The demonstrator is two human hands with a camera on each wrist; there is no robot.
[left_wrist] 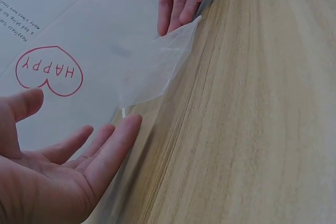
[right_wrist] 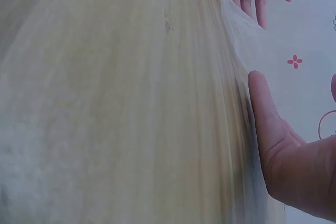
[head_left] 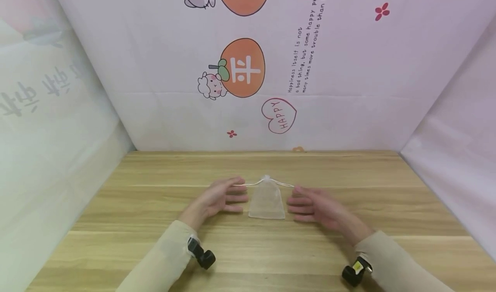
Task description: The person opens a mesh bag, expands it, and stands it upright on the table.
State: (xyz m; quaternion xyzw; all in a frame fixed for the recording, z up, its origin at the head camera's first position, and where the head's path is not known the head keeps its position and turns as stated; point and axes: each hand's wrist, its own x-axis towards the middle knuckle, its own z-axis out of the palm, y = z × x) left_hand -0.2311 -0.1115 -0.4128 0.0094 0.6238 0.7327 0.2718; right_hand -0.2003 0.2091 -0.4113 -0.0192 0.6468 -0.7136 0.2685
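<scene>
Pale sleeves (head_left: 159, 257), left fingers (head_left: 236, 198) and right fingers (head_left: 300, 209) spread apart, sheer drawstring bag (head_left: 266, 202) between them

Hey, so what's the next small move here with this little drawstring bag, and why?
I'd probably ease the left hand and right hand back from the bag: its neck already looks gathered, the cords run out to either side, and the fingers look open rather than pinching them.
</scene>
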